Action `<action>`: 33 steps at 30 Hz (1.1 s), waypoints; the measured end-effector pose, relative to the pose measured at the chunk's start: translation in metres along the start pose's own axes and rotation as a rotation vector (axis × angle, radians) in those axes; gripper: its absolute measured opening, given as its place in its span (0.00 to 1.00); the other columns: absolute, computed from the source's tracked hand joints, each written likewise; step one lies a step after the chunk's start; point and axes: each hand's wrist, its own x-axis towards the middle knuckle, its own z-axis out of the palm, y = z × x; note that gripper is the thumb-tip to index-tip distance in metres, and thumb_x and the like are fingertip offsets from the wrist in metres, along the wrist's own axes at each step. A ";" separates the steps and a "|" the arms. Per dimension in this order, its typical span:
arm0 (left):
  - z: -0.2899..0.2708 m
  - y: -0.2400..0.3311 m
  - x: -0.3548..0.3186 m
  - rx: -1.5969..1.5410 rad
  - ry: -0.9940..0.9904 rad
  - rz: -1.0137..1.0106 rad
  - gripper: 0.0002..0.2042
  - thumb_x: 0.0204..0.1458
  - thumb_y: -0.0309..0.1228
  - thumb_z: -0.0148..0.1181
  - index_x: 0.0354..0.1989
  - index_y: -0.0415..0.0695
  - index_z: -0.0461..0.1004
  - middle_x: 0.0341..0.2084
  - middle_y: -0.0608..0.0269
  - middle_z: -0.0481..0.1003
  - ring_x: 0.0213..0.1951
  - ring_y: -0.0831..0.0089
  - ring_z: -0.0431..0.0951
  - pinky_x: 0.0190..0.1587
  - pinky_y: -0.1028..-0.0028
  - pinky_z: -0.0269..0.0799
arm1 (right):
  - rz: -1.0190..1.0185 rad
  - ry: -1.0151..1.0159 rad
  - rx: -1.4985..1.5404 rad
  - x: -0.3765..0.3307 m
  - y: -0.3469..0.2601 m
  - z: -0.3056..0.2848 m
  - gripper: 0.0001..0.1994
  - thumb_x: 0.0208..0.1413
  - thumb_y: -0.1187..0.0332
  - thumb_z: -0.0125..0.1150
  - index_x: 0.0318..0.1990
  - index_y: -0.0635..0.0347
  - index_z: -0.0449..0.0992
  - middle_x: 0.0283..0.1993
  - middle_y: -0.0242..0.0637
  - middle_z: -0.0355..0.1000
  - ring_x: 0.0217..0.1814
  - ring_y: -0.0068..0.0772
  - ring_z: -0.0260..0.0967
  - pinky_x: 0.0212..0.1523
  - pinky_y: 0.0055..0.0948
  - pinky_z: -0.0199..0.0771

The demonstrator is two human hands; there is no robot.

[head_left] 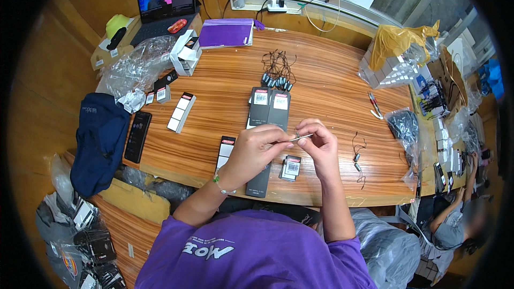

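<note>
Above the near middle of the table, my left hand [262, 143] and my right hand [319, 142] pinch a thin, flat card [303, 137] between them, seen almost edge-on. A dark cord seems to show at the right fingertips, too small to be sure. Beneath my hands lie long dark grey tags [258, 184], partly hidden by my left hand. Just beyond are more dark grey tags [279, 112] with white labels. A small stack of labelled tags [290, 167] sits between my wrists. Black cords with blue-grey ends [277, 81] lie bunched behind the tags.
Loose cords [357, 158] and pens [375, 105] lie to the right. On the left are a label stack [181, 112], a black phone [137, 137] and a navy cloth bag [100, 144]. A purple notebook [226, 33] and laptop [166, 8] stand behind. Another person [452, 222] sits far right.
</note>
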 end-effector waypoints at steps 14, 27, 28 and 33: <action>0.003 -0.009 -0.001 0.444 -0.019 0.394 0.07 0.39 0.23 0.61 0.30 0.42 0.77 0.28 0.63 0.76 0.34 0.68 0.77 0.37 0.72 0.73 | -0.007 0.227 0.578 0.014 -0.034 -0.003 0.05 0.56 0.67 0.52 0.35 0.57 0.66 0.39 0.35 0.66 0.38 0.27 0.62 0.46 0.32 0.63; -0.085 -0.082 -0.051 0.432 -0.274 -0.327 0.32 0.36 0.34 0.68 0.54 0.44 0.64 0.48 0.55 0.66 0.53 0.59 0.63 0.56 0.67 0.59 | -0.228 0.076 0.471 -0.004 -0.061 -0.016 0.07 0.57 0.67 0.51 0.37 0.57 0.61 0.21 0.31 0.61 0.24 0.24 0.56 0.33 0.30 0.58; -0.088 -0.089 -0.058 0.420 -0.292 -0.362 0.33 0.36 0.34 0.68 0.54 0.45 0.64 0.49 0.55 0.65 0.54 0.59 0.62 0.57 0.66 0.57 | -0.216 0.090 0.457 -0.004 -0.061 -0.017 0.07 0.57 0.67 0.51 0.37 0.57 0.62 0.21 0.30 0.60 0.24 0.23 0.54 0.33 0.29 0.57; -0.088 -0.093 -0.069 0.395 -0.269 -0.385 0.33 0.35 0.33 0.68 0.54 0.44 0.65 0.51 0.55 0.63 0.55 0.58 0.61 0.58 0.67 0.58 | -0.169 0.144 0.488 0.001 -0.052 -0.025 0.06 0.57 0.68 0.52 0.37 0.58 0.64 0.21 0.29 0.59 0.25 0.22 0.54 0.34 0.29 0.57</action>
